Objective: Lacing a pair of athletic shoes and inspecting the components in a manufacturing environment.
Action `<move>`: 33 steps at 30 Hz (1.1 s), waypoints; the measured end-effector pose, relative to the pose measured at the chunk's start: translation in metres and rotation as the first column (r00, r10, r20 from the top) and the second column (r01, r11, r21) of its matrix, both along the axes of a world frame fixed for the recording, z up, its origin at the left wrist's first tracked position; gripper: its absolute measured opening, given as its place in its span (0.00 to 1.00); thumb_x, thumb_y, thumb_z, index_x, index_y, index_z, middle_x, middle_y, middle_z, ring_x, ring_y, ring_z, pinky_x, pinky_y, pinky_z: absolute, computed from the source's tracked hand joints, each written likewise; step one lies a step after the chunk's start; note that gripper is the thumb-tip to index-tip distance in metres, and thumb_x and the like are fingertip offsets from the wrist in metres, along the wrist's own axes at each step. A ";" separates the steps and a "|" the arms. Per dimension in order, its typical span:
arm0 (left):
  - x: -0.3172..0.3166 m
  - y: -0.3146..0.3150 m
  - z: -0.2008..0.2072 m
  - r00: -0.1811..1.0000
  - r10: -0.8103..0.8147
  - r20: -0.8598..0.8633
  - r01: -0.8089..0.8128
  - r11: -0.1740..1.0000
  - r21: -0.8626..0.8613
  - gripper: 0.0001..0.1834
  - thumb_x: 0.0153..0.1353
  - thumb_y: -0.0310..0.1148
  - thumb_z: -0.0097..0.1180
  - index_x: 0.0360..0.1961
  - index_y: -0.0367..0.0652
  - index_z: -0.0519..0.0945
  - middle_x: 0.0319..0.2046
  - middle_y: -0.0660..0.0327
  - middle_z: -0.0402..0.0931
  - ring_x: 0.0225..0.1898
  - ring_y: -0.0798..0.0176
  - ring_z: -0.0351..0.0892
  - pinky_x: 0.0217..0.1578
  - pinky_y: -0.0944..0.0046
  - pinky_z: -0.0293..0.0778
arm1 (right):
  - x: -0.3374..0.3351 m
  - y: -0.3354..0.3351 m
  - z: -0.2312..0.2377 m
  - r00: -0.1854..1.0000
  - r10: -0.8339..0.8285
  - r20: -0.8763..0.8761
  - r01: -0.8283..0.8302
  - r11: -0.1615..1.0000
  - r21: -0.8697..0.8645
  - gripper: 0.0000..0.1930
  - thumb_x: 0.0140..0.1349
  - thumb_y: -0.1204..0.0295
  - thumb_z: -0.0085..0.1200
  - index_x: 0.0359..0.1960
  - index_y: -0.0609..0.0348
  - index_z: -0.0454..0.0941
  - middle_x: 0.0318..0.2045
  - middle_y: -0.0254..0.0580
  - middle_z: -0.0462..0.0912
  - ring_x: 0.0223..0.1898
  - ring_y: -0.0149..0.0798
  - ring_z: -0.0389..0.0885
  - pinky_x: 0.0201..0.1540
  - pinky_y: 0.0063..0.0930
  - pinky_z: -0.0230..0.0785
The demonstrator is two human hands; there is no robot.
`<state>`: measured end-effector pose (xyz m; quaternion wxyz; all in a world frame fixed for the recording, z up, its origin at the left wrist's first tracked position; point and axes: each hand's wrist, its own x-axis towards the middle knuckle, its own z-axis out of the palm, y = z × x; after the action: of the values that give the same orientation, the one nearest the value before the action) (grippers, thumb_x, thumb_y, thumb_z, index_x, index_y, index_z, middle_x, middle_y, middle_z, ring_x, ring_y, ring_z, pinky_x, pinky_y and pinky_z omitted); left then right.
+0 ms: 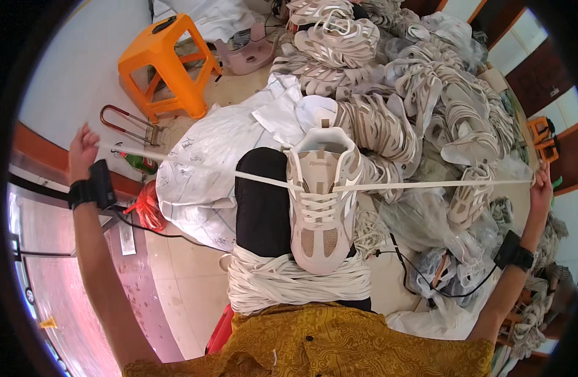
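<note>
Left hand (83,149) and right hand (541,188) each pinch one end of cream lace (427,185), stretched taut sideways. Beige shoe (320,235) on black-trousered lap (262,204), toe toward wearer. Printed lettering on tongue (319,164); handwriting on white sack (204,169).

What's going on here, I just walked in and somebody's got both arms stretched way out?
A person has a beige shoe on their lap, toe toward them, with a pale shoelace crossing its front in several rows. The left hand holds one end out to the left and the right hand the other out to the right, both lengths nearly straight. A thick bunch of laces lies across the thighs, and similar shoes are heaped ahead.
</note>
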<state>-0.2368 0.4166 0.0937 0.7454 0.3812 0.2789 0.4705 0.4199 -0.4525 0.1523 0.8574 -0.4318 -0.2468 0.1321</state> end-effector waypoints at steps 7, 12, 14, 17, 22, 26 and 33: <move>-0.102 0.033 -0.011 0.885 0.368 -0.285 -0.311 0.923 0.224 0.05 0.60 0.26 0.38 0.30 0.38 0.67 0.17 0.70 0.48 0.16 0.73 0.47 0.16 0.73 0.47 | 0.038 -0.154 -0.030 0.931 -0.347 -0.113 0.342 0.938 -0.059 0.16 0.64 0.77 0.37 0.53 0.69 0.59 0.40 0.45 0.72 0.25 0.29 0.65 0.24 0.19 0.60; -0.105 0.074 -0.030 0.809 0.480 -0.339 -0.335 0.850 0.406 0.04 0.56 0.22 0.40 0.29 0.35 0.67 0.17 0.69 0.50 0.16 0.73 0.50 0.16 0.73 0.49 | 0.011 -0.171 0.005 0.935 -0.355 0.002 0.353 0.928 -0.115 0.17 0.63 0.76 0.39 0.53 0.69 0.60 0.41 0.45 0.73 0.26 0.26 0.65 0.23 0.16 0.59; -0.153 0.081 -0.037 0.684 0.607 -0.405 -0.334 0.754 0.565 0.04 0.55 0.21 0.40 0.30 0.33 0.68 0.17 0.69 0.52 0.16 0.73 0.51 0.16 0.72 0.50 | 0.023 -0.088 -0.015 0.896 -0.432 0.105 0.443 0.852 -0.279 0.19 0.62 0.76 0.40 0.54 0.69 0.59 0.42 0.44 0.73 0.24 0.24 0.64 0.23 0.14 0.57; -0.203 0.101 -0.004 0.666 0.581 -0.468 -0.272 0.773 0.574 0.08 0.53 0.19 0.41 0.35 0.30 0.69 0.21 0.67 0.58 0.20 0.71 0.58 0.21 0.74 0.58 | -0.050 0.077 -0.032 0.886 -0.408 0.219 0.460 0.722 -0.517 0.23 0.56 0.77 0.44 0.55 0.69 0.59 0.38 0.43 0.76 0.20 0.20 0.60 0.21 0.11 0.53; -0.183 0.105 -0.007 0.705 0.523 -0.478 -0.286 0.827 0.483 0.15 0.54 0.22 0.42 0.44 0.32 0.67 0.32 0.62 0.65 0.26 0.71 0.65 0.25 0.76 0.62 | -0.236 0.296 -0.054 0.979 0.201 0.033 -0.074 0.498 -0.864 0.05 0.49 0.75 0.52 0.28 0.58 0.78 0.21 0.28 0.75 0.18 0.19 0.67 0.18 0.12 0.59; -0.154 0.049 0.032 0.776 0.399 -0.488 -0.199 0.890 0.410 0.20 0.55 0.27 0.44 0.51 0.36 0.68 0.42 0.59 0.70 0.27 0.72 0.67 0.26 0.79 0.63 | -0.304 0.368 -0.107 0.716 0.561 0.416 -0.089 0.663 -0.743 0.03 0.48 0.75 0.54 0.25 0.59 0.76 0.22 0.36 0.76 0.19 0.30 0.72 0.21 0.21 0.65; 0.148 -0.259 -0.032 0.743 -0.069 -0.666 0.524 0.678 0.515 0.14 0.57 0.34 0.43 0.38 0.37 0.76 0.36 0.60 0.76 0.31 0.69 0.75 0.32 0.71 0.70 | -0.303 0.370 -0.142 0.197 0.415 0.888 0.431 0.777 -0.459 0.03 0.42 0.77 0.52 0.19 0.59 0.70 0.22 0.36 0.70 0.25 0.35 0.74 0.23 0.27 0.68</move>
<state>-0.0885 0.1576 0.0617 0.4968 0.7939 0.2382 0.2575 0.1165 -0.0824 0.0103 0.2988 -0.6725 -0.6691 -0.1039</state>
